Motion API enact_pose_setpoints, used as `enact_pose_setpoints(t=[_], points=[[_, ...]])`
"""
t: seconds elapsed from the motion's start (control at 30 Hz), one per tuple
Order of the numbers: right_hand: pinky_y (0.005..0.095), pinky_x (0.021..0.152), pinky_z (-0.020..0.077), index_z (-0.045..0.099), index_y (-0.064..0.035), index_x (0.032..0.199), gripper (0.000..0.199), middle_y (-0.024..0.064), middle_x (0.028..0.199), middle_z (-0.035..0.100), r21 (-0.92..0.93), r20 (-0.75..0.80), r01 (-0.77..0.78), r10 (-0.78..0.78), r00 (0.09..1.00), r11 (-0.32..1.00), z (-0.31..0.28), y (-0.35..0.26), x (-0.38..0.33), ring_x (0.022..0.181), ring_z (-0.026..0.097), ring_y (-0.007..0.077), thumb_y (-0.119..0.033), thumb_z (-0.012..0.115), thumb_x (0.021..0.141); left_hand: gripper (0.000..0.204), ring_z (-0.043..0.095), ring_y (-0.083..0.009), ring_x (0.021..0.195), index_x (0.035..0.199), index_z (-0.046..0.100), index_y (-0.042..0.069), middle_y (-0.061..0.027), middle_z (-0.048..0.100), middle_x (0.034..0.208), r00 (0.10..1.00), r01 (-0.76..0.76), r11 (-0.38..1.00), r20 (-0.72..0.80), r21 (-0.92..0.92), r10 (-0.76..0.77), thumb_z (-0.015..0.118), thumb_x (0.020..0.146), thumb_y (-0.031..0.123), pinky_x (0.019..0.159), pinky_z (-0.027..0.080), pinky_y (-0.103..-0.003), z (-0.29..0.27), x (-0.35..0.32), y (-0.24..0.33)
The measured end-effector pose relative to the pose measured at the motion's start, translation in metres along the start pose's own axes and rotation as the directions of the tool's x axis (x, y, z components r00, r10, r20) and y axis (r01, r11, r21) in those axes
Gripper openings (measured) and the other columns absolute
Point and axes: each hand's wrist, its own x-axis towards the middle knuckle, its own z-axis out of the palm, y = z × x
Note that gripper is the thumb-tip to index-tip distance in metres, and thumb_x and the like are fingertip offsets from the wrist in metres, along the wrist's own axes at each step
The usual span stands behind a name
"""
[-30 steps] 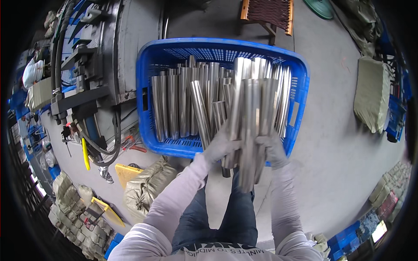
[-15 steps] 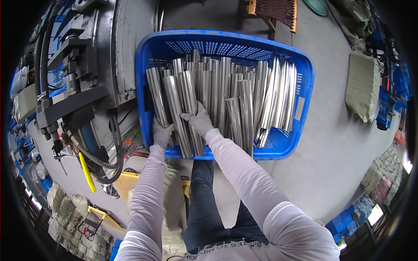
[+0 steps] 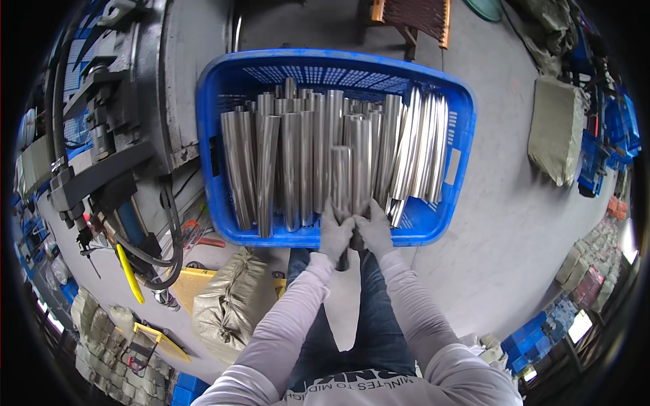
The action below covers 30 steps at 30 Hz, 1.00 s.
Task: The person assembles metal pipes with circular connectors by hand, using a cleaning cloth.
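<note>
Both hands wear grey gloves and are side by side at the near rim of the blue plastic basket (image 3: 252, 238). My left hand (image 3: 336, 234) is closed round a shiny metal tube (image 3: 342, 177), whose lower end sticks out below the glove past the rim. Close beside it, my right hand (image 3: 374, 230) grips another metal tube (image 3: 359, 152). These tubes look slightly smeared by motion, and the gloves hide part of them. Many more metal tubes (image 3: 290, 169) stand upright, leaning, in the basket, with a brighter group (image 3: 421, 142) along its right side.
On the left stands a dark machine (image 3: 115, 155) with hoses and a yellow handle (image 3: 130, 274). A tied woven sack (image 3: 233, 301) lies near my legs. At the far side is a wooden-framed seat (image 3: 413, 15); a wrapped bundle (image 3: 556, 132) stands to the right.
Both hands have moved right, from tubes at the basket's left to tubes near its middle, and now sit close together. The left-hand tubes now stand straighter. The view has shifted slightly.
</note>
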Motion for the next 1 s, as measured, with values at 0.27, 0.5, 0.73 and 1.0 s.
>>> enact_pose_setpoints(t=[0.27,0.5,0.73,1.0], points=[[0.0500,0.112,0.0496,0.057,-0.0018,0.144,0.063,0.0281,0.137,0.065,0.002,0.230,-0.021,0.020,0.973,1.000,0.063,-0.083,0.023,0.130,0.062,0.0464,-0.025,0.079,0.089,0.094,0.053,-0.0419,0.138,0.166,0.032,-0.002,-0.0308,0.048,0.149,0.892,-0.154,0.835,-0.289,0.528,0.347,0.083,0.090,0.023,0.118,0.043,-0.049,-0.100,0.070,0.061],[0.0505,0.123,0.0389,0.043,-0.0068,0.164,0.080,0.0287,0.155,0.053,0.117,-0.140,-0.111,0.126,0.982,0.987,-0.121,-0.046,0.080,0.144,0.052,0.0432,-0.039,0.073,0.098,0.083,0.049,-0.0510,0.141,0.159,0.039,-0.007,-0.0331,0.052,0.149,0.735,-0.466,0.651,-0.147,0.599,0.662,0.074,0.088,0.017,0.124,0.037,-0.053,-0.029,0.032,0.105],[0.0462,0.123,0.0388,0.034,0.0035,0.164,0.099,0.0336,0.163,0.045,0.236,-0.146,-0.155,0.193,0.970,0.959,-0.221,0.012,0.208,0.152,0.045,0.0449,-0.045,0.080,0.091,0.096,0.034,-0.0493,0.155,0.165,0.023,-0.007,-0.0364,0.033,0.165,0.832,-0.546,0.683,0.216,0.485,0.512,0.076,0.092,0.024,0.130,0.031,-0.050,0.176,0.082,0.137],[0.0457,0.126,0.0343,0.036,-0.0027,0.166,0.090,0.0293,0.165,0.045,0.131,-0.167,0.007,0.016,0.986,0.991,-0.236,0.080,0.225,0.154,0.043,0.0429,-0.049,0.073,0.099,0.115,0.034,-0.0448,0.157,0.169,0.016,-0.001,-0.0327,0.031,0.167,0.885,-0.465,0.833,0.129,0.301,0.447,0.090,0.082,0.019,0.130,0.031,-0.045,0.255,0.078,0.122]])
